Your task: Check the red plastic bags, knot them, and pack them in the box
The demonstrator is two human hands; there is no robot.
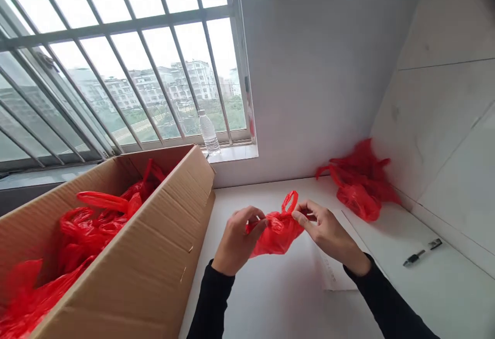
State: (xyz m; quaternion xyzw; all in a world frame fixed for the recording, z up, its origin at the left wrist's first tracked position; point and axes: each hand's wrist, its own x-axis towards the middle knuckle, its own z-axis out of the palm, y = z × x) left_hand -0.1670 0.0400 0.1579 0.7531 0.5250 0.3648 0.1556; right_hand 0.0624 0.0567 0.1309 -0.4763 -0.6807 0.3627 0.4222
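A red plastic bag [279, 240] hangs between my two hands over the white table, its top gathered into a twist or knot. My left hand [242, 233] pinches the gathered plastic on the left side. On the other side, my right hand [323, 225] grips the bag between thumb and fingers, beside a loop of plastic standing up from the top. What the bag contains, if anything, cannot be made out. Below my right forearm lies a white sheet of paper [335, 272], partly covered by the arm.
To the left stands an open cardboard box [154, 246] with several red plastic bags [96, 225] inside. More red plastic [359, 179] lies at the table's back right corner. A pen [422, 252] rests on the right. A clear bottle [209, 133] stands on the sill of the barred window.
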